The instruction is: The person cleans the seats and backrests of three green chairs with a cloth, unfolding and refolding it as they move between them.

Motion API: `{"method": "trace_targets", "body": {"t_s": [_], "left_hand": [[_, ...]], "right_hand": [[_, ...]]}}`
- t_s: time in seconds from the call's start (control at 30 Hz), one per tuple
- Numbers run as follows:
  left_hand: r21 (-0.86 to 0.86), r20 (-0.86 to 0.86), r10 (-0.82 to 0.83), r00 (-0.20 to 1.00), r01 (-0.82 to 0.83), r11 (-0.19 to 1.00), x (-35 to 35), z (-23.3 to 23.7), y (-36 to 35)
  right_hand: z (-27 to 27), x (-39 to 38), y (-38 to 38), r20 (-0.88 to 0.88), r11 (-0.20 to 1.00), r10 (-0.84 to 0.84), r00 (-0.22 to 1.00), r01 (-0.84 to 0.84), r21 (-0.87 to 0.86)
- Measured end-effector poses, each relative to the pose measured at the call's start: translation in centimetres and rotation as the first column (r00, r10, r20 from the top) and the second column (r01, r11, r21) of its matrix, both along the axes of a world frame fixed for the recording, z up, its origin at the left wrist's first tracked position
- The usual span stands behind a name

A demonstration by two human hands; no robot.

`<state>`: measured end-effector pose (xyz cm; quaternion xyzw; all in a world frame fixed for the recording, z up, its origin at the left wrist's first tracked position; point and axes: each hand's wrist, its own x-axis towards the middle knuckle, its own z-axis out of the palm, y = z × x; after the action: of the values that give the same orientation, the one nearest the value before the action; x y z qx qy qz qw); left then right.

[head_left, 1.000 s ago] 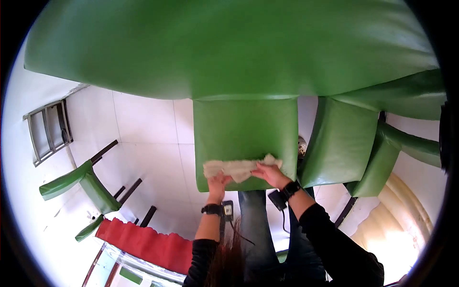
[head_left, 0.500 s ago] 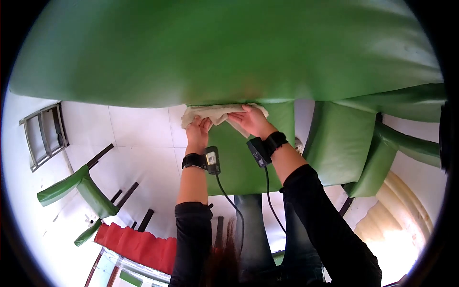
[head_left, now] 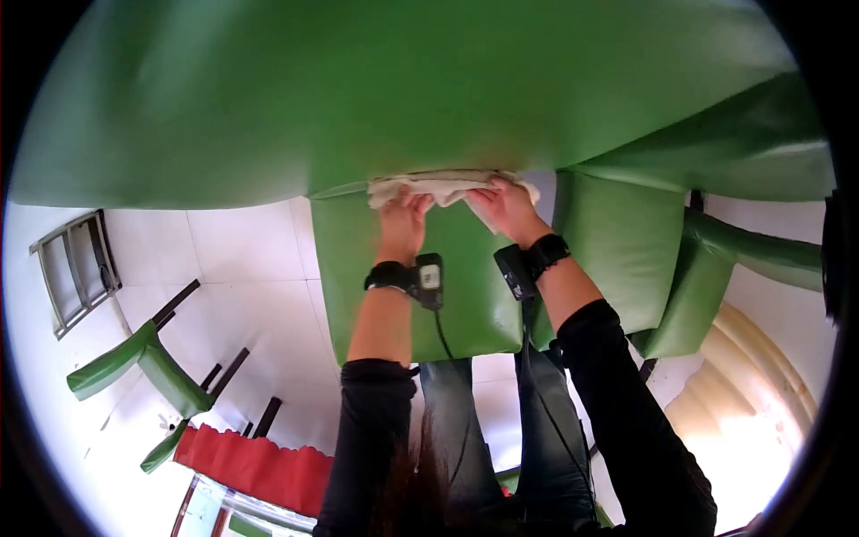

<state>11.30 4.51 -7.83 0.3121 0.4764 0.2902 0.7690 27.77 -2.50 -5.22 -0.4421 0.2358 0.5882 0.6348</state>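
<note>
A pale, folded cloth [head_left: 438, 185] stretches along the lower edge of a large green padded chair back [head_left: 420, 89]. My left hand [head_left: 403, 222] grips its left part, fingers bent into the fabric. The right part is in my right hand [head_left: 508, 208], its fingers closed over the cloth's edge. Below the hands is the chair's green seat [head_left: 461, 304]; a loose corner of cloth hangs over it. Each wrist wears a black strap with a small box and a cable.
More green padded chairs [head_left: 626, 242] stand close on the right. At the left are a small green chair [head_left: 170, 371], a metal frame [head_left: 76, 268] and a red cloth cover [head_left: 255, 465]. Pale floor tiles [head_left: 246, 242] show between them. A cream curtain [head_left: 716, 394] hangs at the lower right.
Both hands and the cloth have moved right and slightly up along the chair back's lower edge. More of the seat's left side shows. Both hands keep their hold.
</note>
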Motion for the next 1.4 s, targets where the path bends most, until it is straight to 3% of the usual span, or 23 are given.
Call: {"method": "trace_targets", "body": {"t_s": [0.07, 0.13, 0.17, 0.23, 0.27, 0.33, 0.37, 0.4, 0.43, 0.47, 0.5, 0.57, 0.63, 0.67, 0.7, 0.73, 0.77, 0.83, 0.87, 0.93, 1.0, 1.07, 1.4], "left_hand": [[0.279, -0.218, -0.233, 0.948, 0.289, 0.916, 2.2, -0.9, -2.5], [-0.347, 0.333, 0.169, 0.928, -0.046, 0.937, 4.9, -1.2, -4.8], [-0.348, 0.339, 0.165, 0.926, -0.039, 0.937, 5.7, -1.9, -6.3], [0.361, -0.312, -0.441, 0.841, 0.535, 0.764, 6.3, -3.1, -9.8], [0.359, -0.313, -0.448, 0.837, 0.541, 0.761, 7.0, -2.1, -11.5], [-0.355, -0.036, -0.051, 0.998, 0.035, 0.934, 7.9, 0.1, -14.6], [-0.341, 0.026, -0.083, 0.996, 0.087, 0.936, 6.6, 0.3, -15.6], [-0.312, 0.069, -0.073, 0.995, 0.091, 0.946, 4.8, 0.9, -16.4], [0.392, -0.294, -0.425, 0.856, 0.514, 0.763, 1.8, -0.2, -17.4], [0.510, -0.464, -0.431, 0.774, 0.631, 0.585, -0.5, 1.8, -16.8], [0.428, -0.304, -0.378, 0.875, 0.479, 0.766, -3.5, 1.0, -17.5], [0.259, -0.258, -0.317, 0.913, 0.381, 0.887, -8.7, 0.7, -17.2], [0.213, -0.369, -0.352, 0.860, 0.447, 0.869, -11.4, 2.1, -14.7], [-0.083, -0.255, -0.080, 0.964, 0.061, 0.995, -12.5, 2.9, -13.3], [-0.393, -0.233, 0.235, 0.944, -0.313, 0.865, -13.0, 3.8, -12.1], [-0.387, -0.237, 0.235, 0.943, -0.314, 0.867, -13.1, 4.4, -11.2], [-0.248, -0.227, 0.219, 0.949, -0.273, 0.929, -12.9, 5.1, -10.3], [-0.111, -0.228, 0.196, 0.954, -0.225, 0.968, -13.4, 4.9, -9.7], [0.052, -0.426, -0.037, 0.904, 0.066, 0.996, -14.2, 3.7, -9.9], [0.146, -0.622, -0.204, 0.756, 0.368, 0.918, -13.6, 3.5, -10.0], [0.266, -0.914, -0.085, 0.398, 0.743, 0.615, -10.8, 5.4, -10.0], [0.242, -0.946, -0.049, 0.322, 0.797, 0.554, -9.7, 5.4, -10.6], [0.117, -0.992, 0.007, 0.127, 0.894, 0.432, -7.3, 3.9, -7.5]], "right_hand": [[-0.7, 1.4, -2.8, 0.064, 0.996, -0.084, 0.994, 0.084, 0.007], [-2.9, 1.9, -6.2, 0.090, 0.990, -0.137, 0.987, 0.138, -0.007], [-3.7, 2.0, -7.8, 0.109, 0.981, -0.190, 0.976, 0.193, -0.021], [-4.0, 1.7, -10.8, 0.099, 0.983, -0.169, 0.981, 0.175, -0.055], [-3.8, 1.0, -12.3, 0.081, 0.984, -0.143, 0.986, 0.150, -0.091], [-2.7, -1.2, -14.8, 0.209, 0.983, -0.069, 0.976, 0.102, -0.152], [-1.6, -2.2, -15.7, 0.268, 0.978, -0.017, 0.963, 0.072, -0.198], [-1.3, -3.0, -16.8, 0.357, 0.945, 0.210, 0.910, -0.096, -0.313], [-1.2, -3.8, -17.8, 0.410, 0.867, 0.429, 0.805, -0.239, -0.437], [1.6, -4.5, -16.7, 0.458, 0.802, 0.560, 0.690, -0.313, -0.509], [1.2, -5.8, -16.8, 0.458, 0.806, 0.552, 0.696, -0.306, -0.506], [-0.3, -8.5, -16.8, 0.808, 0.761, 0.588, 0.037, -0.365, -0.537], [1.0, -9.5, -13.9, 0.700, 0.620, 0.431, -0.570, -0.377, -0.688], [1.3, -10.9, -12.6, 0.706, 0.623, 0.430, -0.562, -0.381, -0.683], [1.3, -12.5, -11.1, 0.802, 0.663, 0.508, -0.315, -0.451, -0.598], [1.4, -13.5, -9.8, 0.832, 0.712, 0.553, -0.046, -0.492, -0.500], [1.1, -14.3, -9.1, 0.833, 0.714, 0.551, -0.041, -0.494, -0.496], [0.5, -15.1, -8.3, 0.746, 0.614, 0.536, -0.396, -0.424, -0.666], [1.5, -14.1, -7.3, 0.742, 0.609, 0.541, -0.396, -0.424, -0.670], [4.6, -10.8, -5.0, 0.335, -0.091, 0.709, -0.621, -0.551, -0.830], [3.3, -9.5, -6.5, 0.391, 0.124, 0.624, -0.676, -0.409, -0.904], [3.0, -8.2, -7.9, 0.530, 0.411, 0.504, -0.682, -0.351, -0.842], [2.7, -8.1, -5.2, 0.562, 0.488, 0.392, -0.728, -0.354, -0.798]]}}
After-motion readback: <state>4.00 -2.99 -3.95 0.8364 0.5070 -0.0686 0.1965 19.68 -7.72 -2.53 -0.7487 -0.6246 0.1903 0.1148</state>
